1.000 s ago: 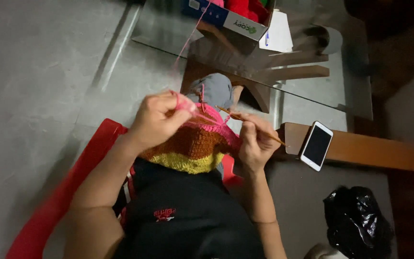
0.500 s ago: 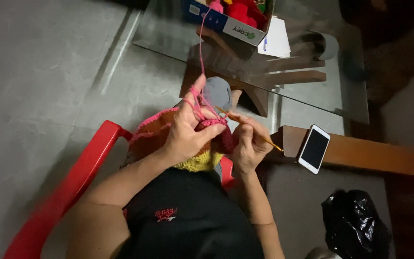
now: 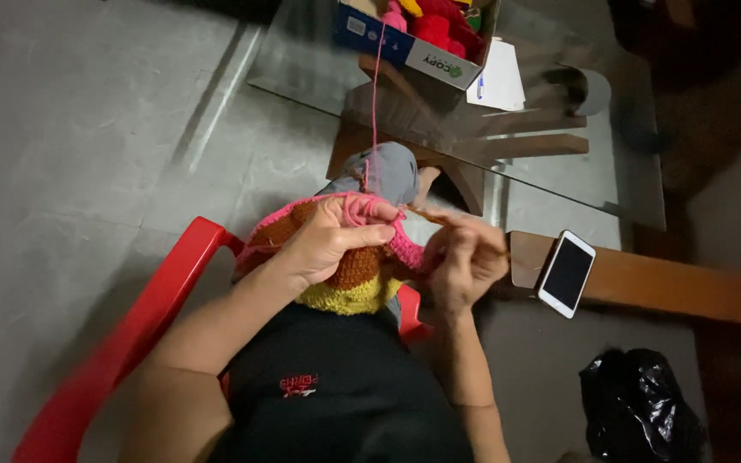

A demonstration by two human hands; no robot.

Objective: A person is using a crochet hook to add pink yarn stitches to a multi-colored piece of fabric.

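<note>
Between the fingertips of the right hand (image 3: 465, 261), pinched tight, a thin brown wooden crochet hook (image 3: 429, 214), tip angled toward the pink edge of the work. Over the left hand (image 3: 332, 240), fingers curled and pressed together, gripping the striped crocheted piece of pink, brown and yellow yarn (image 3: 349, 274) held above the lap, with a strand of pink yarn (image 3: 374, 94) looped across the knuckles and running straight up to an open cardboard box of red and pink yarn balls (image 3: 409, 43). Under that box, a clear glass tabletop (image 3: 559, 163) on wooden legs. Just right of the right hand, face up on a brown wooden plank (image 3: 671, 287), a white smartphone with a dark screen (image 3: 566, 273). Lower right on the grey floor, a crumpled black plastic bag (image 3: 641, 416). Along the left, a red plastic chair arm (image 3: 122, 334).
</note>
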